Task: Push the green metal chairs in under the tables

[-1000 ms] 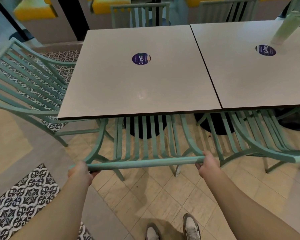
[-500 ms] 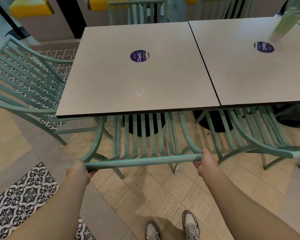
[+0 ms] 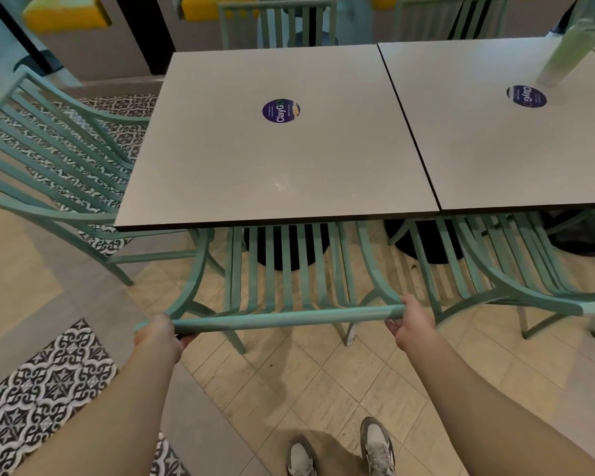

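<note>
Gripped at both ends of its top rail: a green metal chair point(image 3: 289, 317), backrest toward the camera and seat pointing away, front of the seat already tucked beneath the near edge of the grey table point(image 3: 272, 159). Set the rail's long axis left to right, roughly parallel to that table edge, with the seat slats running away under the top. Showed hardly any change from a second earlier: same grasp at the same two ends of the rail, much the same strip of slats left showing between rail and table edge, feet planted as before. Wrapped the left hand point(image 3: 158, 333) over the rail's left end, knuckles up, fingers curled under and clenched round the bar. Closed the right hand point(image 3: 411, 326) round the right end, thumb on the near side, fingers curled beneath. Reached both forearms forward and slightly inward, nearly straight, from the lower corners of the head view. Stood in pale sneakers point(image 3: 340, 448) on beige tile just behind the chair. Flanked the chair with a second green chair point(image 3: 49, 166) angled off the table's left side and a third green chair point(image 3: 512, 269) partly under the adjoining table point(image 3: 512, 149) on the right. Carried a round purple sticker point(image 3: 281, 110) at the centre of the near tabletop, and a pale green bottle point(image 3: 571, 42) on the adjoining one.
</note>
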### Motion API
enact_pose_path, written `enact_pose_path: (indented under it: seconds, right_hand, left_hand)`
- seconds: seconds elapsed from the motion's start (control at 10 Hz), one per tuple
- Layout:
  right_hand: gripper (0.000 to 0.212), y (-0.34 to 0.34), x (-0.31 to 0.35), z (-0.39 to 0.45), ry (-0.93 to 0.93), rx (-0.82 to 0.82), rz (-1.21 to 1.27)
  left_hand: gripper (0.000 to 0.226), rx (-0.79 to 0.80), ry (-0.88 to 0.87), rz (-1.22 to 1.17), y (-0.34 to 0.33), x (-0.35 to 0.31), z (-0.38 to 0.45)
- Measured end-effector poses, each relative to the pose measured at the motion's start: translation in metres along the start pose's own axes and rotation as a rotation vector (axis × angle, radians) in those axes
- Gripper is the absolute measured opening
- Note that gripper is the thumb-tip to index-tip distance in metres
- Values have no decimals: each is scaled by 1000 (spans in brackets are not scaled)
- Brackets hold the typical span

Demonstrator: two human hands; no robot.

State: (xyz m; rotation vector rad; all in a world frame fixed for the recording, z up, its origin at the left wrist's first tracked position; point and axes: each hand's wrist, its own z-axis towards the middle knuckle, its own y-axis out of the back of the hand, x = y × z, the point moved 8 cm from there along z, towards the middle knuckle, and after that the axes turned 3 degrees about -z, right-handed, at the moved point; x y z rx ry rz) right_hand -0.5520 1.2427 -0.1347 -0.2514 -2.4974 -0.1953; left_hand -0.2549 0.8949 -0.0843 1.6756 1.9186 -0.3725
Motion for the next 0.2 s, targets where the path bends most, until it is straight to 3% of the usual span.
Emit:
enact_pose_path:
  seconds: [0.1,0.2]
  right_hand:
    - [41,-1,1,-2,-16,18,-44]
    - [51,8,13,-18,117,-69,-135]
  left_hand:
    - [42,22,7,46,1,1,6]
    - [61,-99,-125,164,13,-4,4]
